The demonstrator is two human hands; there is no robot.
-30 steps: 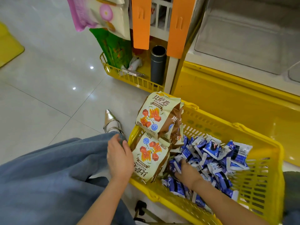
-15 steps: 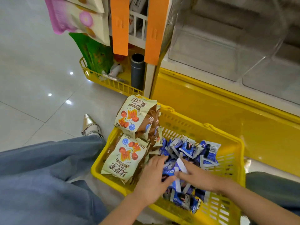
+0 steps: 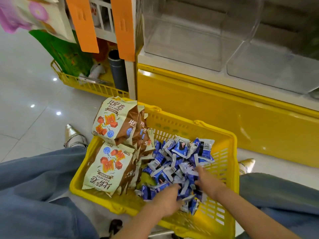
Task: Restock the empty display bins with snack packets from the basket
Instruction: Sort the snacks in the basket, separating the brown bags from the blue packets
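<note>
Bins (image 3: 189, 40) above sit empty; your left hand (image 3: 165, 202) and right hand (image 3: 208, 182) rake blue packets (image 3: 181, 150), grip possibly closing, too blurred to tell; next, scoop upward.

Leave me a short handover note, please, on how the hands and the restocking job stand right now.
Left hand: down in the pile of small blue packets, fingertips buried. The blur hides whether it grips any.
Right hand: on the same pile beside the left, grip likewise unclear.
Yellow basket: on the floor between the legs, with blue packets in its right part and large beige bags stacked at its left end.
Clear display bins: nothing visible inside.
Done: no packets in the bins yet.
Left: lift packets out and fill the bins.
</note>
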